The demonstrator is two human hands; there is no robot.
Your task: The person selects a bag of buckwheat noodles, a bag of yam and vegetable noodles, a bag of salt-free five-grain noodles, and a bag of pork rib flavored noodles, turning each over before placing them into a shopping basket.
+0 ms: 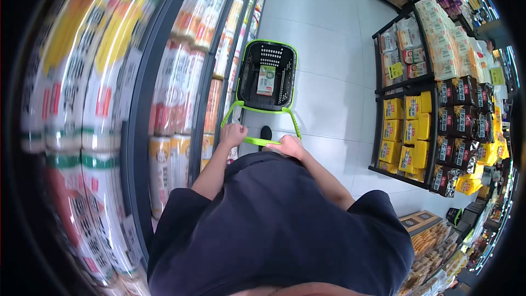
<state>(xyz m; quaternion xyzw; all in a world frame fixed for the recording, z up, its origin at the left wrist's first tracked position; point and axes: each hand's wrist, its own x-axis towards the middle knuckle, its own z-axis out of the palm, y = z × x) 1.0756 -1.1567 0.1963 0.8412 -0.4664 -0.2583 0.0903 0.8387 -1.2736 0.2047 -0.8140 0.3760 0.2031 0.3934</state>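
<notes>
A black shopping basket (245,79) with a bright green rim stands ahead of me on the floor. Inside it lies a small white-and-green package (266,80) with an orange-brown end. The basket's green handle (257,141) stretches back toward my waist. My left hand (234,135) is closed round the handle's left corner, close to the shelf. Further right, my right hand (289,146) grips the crossbar of the same handle, its fingers partly hidden from above. A dark shoe tip (266,132) shows between basket and handle.
Tall shelves (145,87) of labelled cylindrical packages (118,71) run close along my left. On the right, a black rack (378,126) holds yellow packs (408,131) and dark packs (457,123). The grey tiled aisle floor (329,77) extends forward. Bagged goods (433,252) sit at lower right.
</notes>
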